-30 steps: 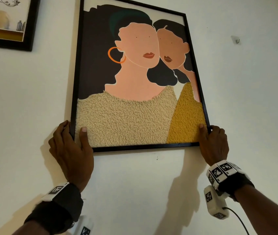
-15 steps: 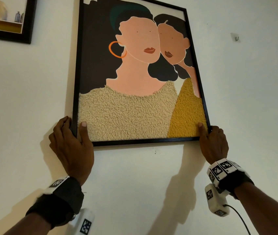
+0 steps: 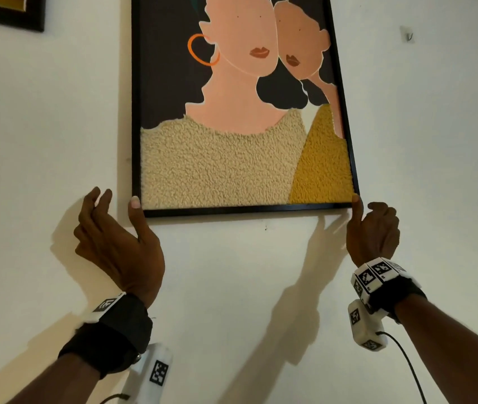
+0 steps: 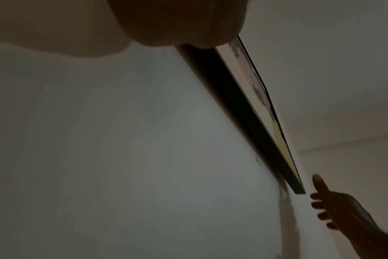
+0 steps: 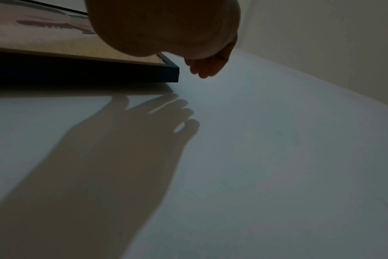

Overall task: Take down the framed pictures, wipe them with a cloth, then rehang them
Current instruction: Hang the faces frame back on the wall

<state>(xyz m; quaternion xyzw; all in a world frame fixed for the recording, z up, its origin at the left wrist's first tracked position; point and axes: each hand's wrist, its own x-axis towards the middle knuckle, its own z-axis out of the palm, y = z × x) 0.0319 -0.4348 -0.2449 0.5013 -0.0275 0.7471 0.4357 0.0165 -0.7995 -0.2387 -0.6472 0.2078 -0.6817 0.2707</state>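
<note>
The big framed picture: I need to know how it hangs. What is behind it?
Behind the framed picture only the white wall shows, with a shadowed gap at the lower edge in the left wrist view. Any hook or wire is covered.

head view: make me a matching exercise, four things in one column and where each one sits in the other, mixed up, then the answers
Things:
1. large black-framed picture of two figures
2. small black-framed picture
3. left hand
4. small wall hook

Places:
A. top left corner of the view
B. bare wall, right of the large frame
C. centre of the wall, above both hands
D. thumb at the large frame's lower left corner

Pairs: 1-C, 2-A, 3-D, 4-B
</note>
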